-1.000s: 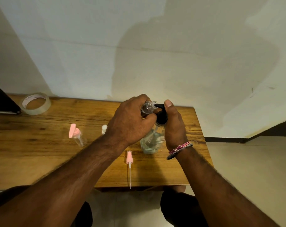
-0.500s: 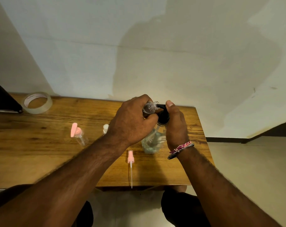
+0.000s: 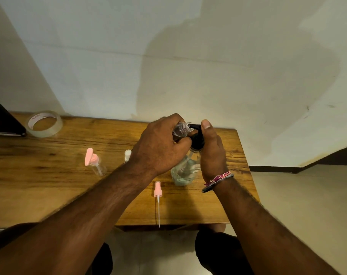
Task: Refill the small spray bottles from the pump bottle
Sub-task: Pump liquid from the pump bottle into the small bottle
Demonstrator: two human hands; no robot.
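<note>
The wooden table (image 3: 49, 185) is carrying everything, w/ the pump bottle (image 3: 185, 171) standing upright near its right end, clear body partly full of liquid, black pump head on top. The left hand (image 3: 160, 147) is gripping the small spray bottle (image 3: 181, 129), fingers curled tight round its body, holding it tilted almost on its side so the open neck is meeting the black spout tip; the two look to be touching but I can't tell if the tip is actually inside the neck. The right hand (image 3: 210, 151) is wrapping the pump bottle's neck & collar, fingers clamped on it, thumb lying up on the pump head. Step in hand, as I'm reading it: pumping liquid into the small bottle. To do it well the person is needing to keep the spout tip seated in the neck before pressing, press slow & short w/ the thumb so the jet isn't overshooting such a narrow opening, and keep the base planted so the bottle isn't rocking. Tilting the small bottle more upright as it fills is prob. wise, else liquid is running back out. Waiting on the table: a second small bottle (image 3: 96, 163) w/ pink cap left of the hands, a white-topped item (image 3: 127, 154) half hidden behind the left wrist, and the loose pink sprayer (image 3: 158, 192) w/ its dip tube lying near the front edge, for screwing back on after. Tape roll (image 3: 44, 124) is sitting at back left, not part of this
</note>
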